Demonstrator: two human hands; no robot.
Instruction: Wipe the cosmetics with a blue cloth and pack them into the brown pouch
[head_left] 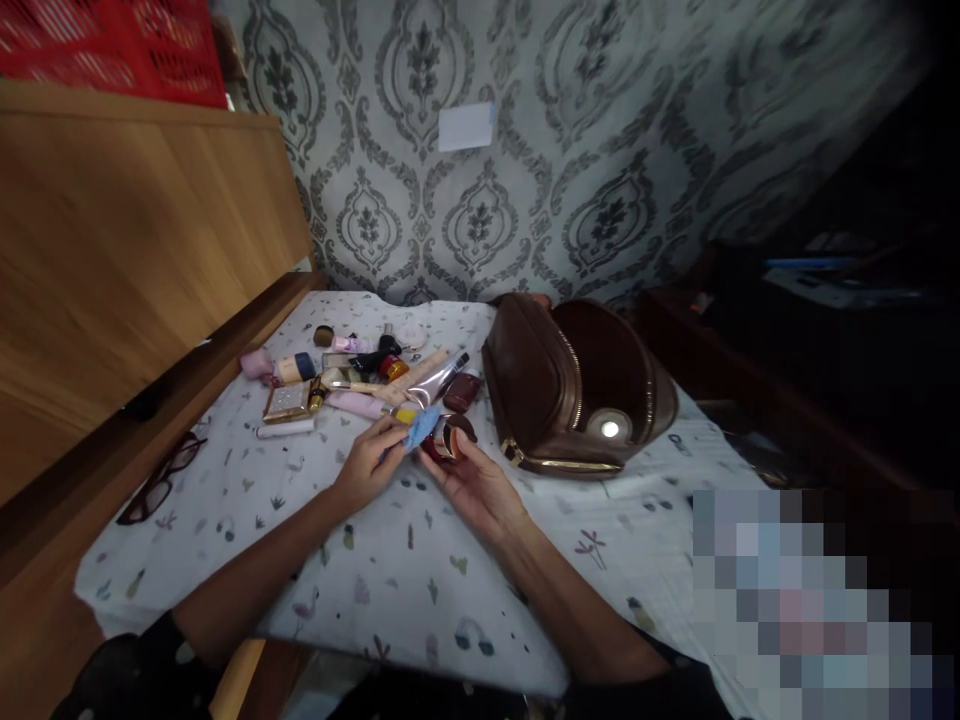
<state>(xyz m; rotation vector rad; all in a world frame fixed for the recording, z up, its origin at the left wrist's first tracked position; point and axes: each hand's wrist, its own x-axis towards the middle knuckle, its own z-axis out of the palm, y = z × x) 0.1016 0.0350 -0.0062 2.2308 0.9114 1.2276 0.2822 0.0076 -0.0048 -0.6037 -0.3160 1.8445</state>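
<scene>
My left hand (pixel 371 465) pinches a small blue cloth (pixel 424 427), which touches the side of a round dark red jar (pixel 444 440) with a shiny copper-coloured band. The jar is gripped in my right hand (pixel 480 485), its palm turned up and the thumb on the band. Just beyond both hands lie several cosmetics: a pink tube (pixel 358 404), a silvery tube (pixel 439 380), a dark red case (pixel 462 392) and a glittery compact (pixel 287 402). To the right stands a brown leather bag (pixel 532 380), unzipped, its dark inside partly showing.
Dark-framed glasses (pixel 163 480) rest on the patterned white cloth (pixel 405 590) at the left. A wooden cabinet (pixel 150 230) with a red basket (pixel 112 50) on top borders the left side. The patterned wall (pixel 480 220) rises behind. The lower right is pixelated.
</scene>
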